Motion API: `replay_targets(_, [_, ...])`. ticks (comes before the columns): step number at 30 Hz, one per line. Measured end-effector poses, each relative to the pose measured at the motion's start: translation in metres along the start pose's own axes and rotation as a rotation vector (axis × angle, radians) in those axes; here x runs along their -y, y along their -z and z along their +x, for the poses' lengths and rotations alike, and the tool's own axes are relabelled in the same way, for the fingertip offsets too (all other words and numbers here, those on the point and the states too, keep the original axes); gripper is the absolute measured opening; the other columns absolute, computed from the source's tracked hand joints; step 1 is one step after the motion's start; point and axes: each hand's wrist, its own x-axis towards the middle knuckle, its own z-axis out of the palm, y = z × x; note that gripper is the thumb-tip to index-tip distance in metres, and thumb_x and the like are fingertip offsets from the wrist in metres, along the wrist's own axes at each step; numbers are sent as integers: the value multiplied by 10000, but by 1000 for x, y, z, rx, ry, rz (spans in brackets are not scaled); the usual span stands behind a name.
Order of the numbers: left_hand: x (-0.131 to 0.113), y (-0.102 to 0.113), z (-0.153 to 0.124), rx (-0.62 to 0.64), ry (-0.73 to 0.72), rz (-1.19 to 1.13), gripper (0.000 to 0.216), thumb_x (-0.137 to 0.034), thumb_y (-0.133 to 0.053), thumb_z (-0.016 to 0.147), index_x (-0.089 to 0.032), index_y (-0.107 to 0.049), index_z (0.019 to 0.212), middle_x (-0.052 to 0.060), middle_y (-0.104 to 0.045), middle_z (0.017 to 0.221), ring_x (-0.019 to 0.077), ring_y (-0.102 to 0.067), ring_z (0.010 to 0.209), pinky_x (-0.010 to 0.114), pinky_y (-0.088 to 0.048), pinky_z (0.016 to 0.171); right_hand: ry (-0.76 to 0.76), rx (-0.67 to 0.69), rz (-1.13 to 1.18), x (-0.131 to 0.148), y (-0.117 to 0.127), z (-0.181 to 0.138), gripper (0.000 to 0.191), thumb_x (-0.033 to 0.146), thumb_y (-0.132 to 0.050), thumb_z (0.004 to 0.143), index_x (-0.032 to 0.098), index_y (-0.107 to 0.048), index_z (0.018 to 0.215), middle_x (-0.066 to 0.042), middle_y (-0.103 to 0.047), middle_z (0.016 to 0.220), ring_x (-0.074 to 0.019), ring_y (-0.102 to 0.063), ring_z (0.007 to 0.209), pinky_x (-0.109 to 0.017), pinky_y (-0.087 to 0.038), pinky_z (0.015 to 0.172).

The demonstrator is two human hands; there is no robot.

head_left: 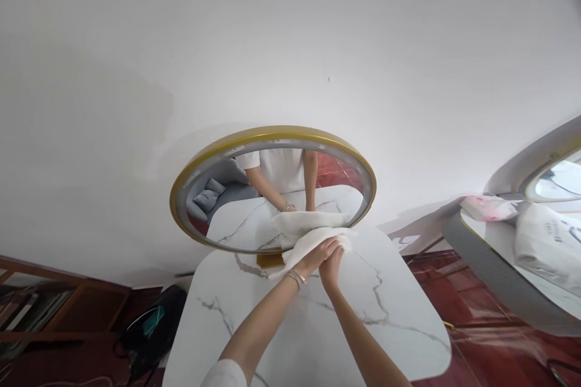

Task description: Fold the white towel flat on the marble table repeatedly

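A round mirror (227,221) with a gold rim stands on a white marble-patterned table (318,326) against the wall. Its gold base (269,260) shows below the rim. My left hand (318,254), with bracelets at the wrist, is closed on a white cloth (305,246) in front of the mirror's lower right part. Close beside it, my right hand (332,263) is closed too, with its fingers at the cloth's right end. The glass reflects the cloth, both forearms and a white top. Part of the cloth is hidden under my hands.
On the right stands a second table (492,281) with a pink-and-white packet (488,208), a white bag (547,242) and another mirror (560,181). A black bag (158,320) and a wooden shelf (86,308) are at the lower left. The floor (472,296) is red tile.
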Motion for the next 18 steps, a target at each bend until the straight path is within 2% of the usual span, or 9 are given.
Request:
replay_targets(3, [17,-5,-33,30,-51,-13,479,9,-341,833,-247,-555,1176,18,-650,1183,156,-597,1139,267,-480,1014,-14,42,47,3,-10,-22,178,212,-406,765,195,-468,931,-74,-489,850,-242,-460,806,-391,-421,709])
replay_targets(6, [23,-7,-43,18,-44,-17,452,-3,-313,852,-203,-541,1187,62,-655,1157,195,-620,1104,318,-506,990,-44,25,82,9,-13,-27,53,211,-404,757,231,-398,806,-13,-438,748,-195,-432,719,-321,-388,638])
replay_targets(8, [19,-8,-38,9,-57,-31,394,-34,-322,880,-194,-539,1168,63,-650,1153,186,-616,1104,315,-499,998,-70,-18,97,11,-9,-21,63,220,-412,761,240,-353,772,12,-405,727,-172,-419,697,-297,-371,626])
replay_targets(14, [-4,-6,3,-11,-160,-92,315,-64,-395,905,-217,-518,1151,8,-623,1197,95,-510,1225,234,-410,1084,-110,-189,93,16,18,14,190,324,-452,810,244,-287,759,36,-356,764,-143,-387,721,-299,-361,685])
replay_targets(18, [0,0,-1,-42,-121,-99,269,-68,-402,912,-214,-555,1077,-1,-649,1124,95,-550,1169,242,-434,1057,-82,-152,84,24,18,14,136,269,-429,787,242,-302,747,29,-364,761,-150,-396,730,-292,-369,679])
